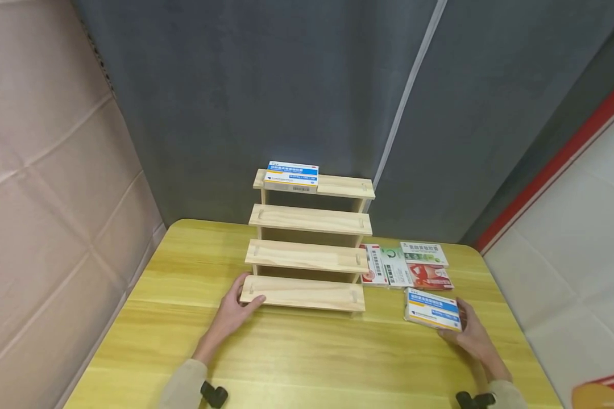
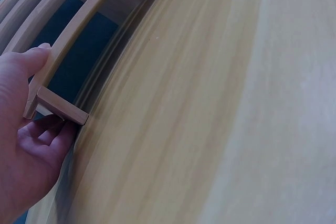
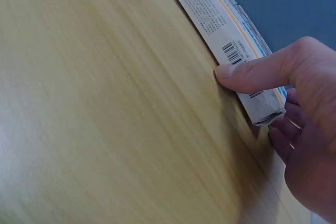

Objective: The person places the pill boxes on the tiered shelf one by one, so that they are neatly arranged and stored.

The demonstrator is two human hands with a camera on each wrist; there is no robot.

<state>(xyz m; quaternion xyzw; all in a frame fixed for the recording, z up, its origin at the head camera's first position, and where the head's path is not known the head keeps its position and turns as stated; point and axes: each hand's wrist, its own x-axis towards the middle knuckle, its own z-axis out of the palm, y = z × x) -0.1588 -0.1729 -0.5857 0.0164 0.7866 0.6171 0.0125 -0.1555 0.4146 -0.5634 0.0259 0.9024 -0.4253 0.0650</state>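
Observation:
A stepped wooden rack (image 1: 307,257) stands on the table with its tiers rising toward the back. My left hand (image 1: 233,309) grips the left end of its lowest step, thumb on top; in the left wrist view the fingers curl behind the end support (image 2: 62,106). On the right, my right hand (image 1: 472,332) holds a blue and white medicine box (image 1: 432,308) by its right end. The right wrist view shows the thumb against the barcoded side (image 3: 210,24), with the other fingers partly hidden behind the box. A similar blue and white box (image 1: 291,177) lies on the top step.
Right of the rack several flat medicine boxes lie together: a red and white one (image 1: 373,264), a green and white one (image 1: 396,267), a white one (image 1: 423,253) and a red one (image 1: 430,276). A dark curtain (image 1: 286,102) hangs behind the table (image 1: 307,358).

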